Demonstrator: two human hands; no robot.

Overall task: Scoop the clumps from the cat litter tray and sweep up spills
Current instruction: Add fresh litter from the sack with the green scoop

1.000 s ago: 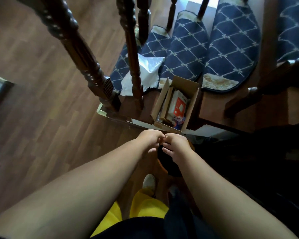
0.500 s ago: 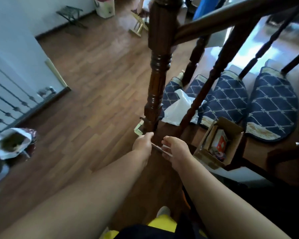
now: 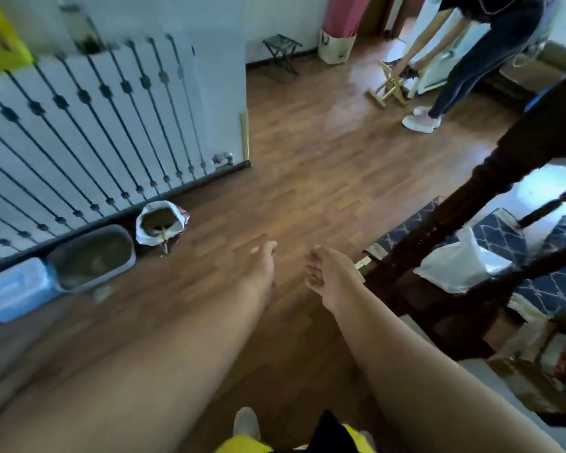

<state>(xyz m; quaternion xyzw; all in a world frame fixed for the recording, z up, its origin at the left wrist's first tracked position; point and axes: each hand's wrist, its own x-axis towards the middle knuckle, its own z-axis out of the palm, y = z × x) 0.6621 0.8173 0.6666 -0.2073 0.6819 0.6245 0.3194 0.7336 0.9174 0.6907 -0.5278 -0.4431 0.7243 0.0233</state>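
A grey cat litter tray [image 3: 90, 256] with greyish litter stands on the wooden floor at the left, against the white wall. Beside it, to the right, is an open white bag [image 3: 160, 223] with a stick-like handle poking out. A blue box [image 3: 12, 291] sits left of the tray. My left hand [image 3: 262, 260] and my right hand [image 3: 324, 273] are stretched out over the bare floor in the middle, apart from each other and well right of the tray. Both look empty with fingers loosely spread, though the frame is blurred.
A dark wooden stair post and banister [image 3: 464, 230] rise at the right, with blue patterned stair mats [image 3: 549, 289] and a white plastic bag [image 3: 464, 266] behind. Another person [image 3: 477, 60] bends over at the far right beside a small wooden stool [image 3: 389, 85]. A cardboard box [image 3: 543, 358] sits at the lower right.
The view has swung left from the stairs and box to the floor and litter tray. My hands, earlier together holding a thin strip, have separated and the strip is gone.
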